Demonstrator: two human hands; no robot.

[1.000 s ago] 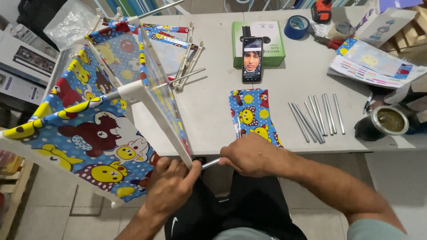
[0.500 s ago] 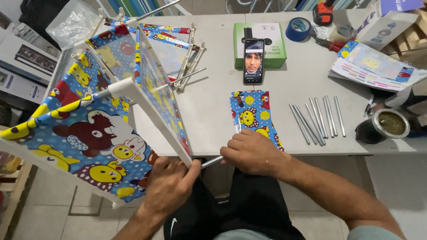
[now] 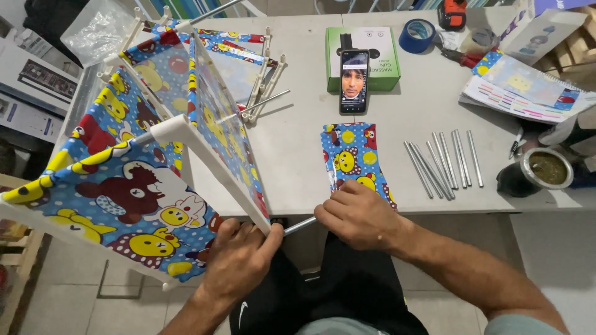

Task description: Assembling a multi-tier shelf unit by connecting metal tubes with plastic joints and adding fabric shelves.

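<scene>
Between the earlier pictures and now our hands have barely shifted: the frame has tilted a little and the rod sits slightly deeper toward the corner. We hold the fabric-panelled rack [image 3: 143,186], a white plastic frame covered in blue cartoon-bear cloth, hanging off the tabletop's [image 3: 298,155] near-left edge. Our left hand [image 3: 239,257] is clenched around the frame's lowest corner. Our right hand [image 3: 360,217] is closed over the outer end of a thin metal rod [image 3: 299,226], which bridges the short gap to that corner, just off the near edge. We judge the rod is being seated in the corner joint and is not yet fully home. A loose cloth panel [image 3: 351,155] lies near the near edge, and spare rods [image 3: 441,158] lie toward the right edge.
</scene>
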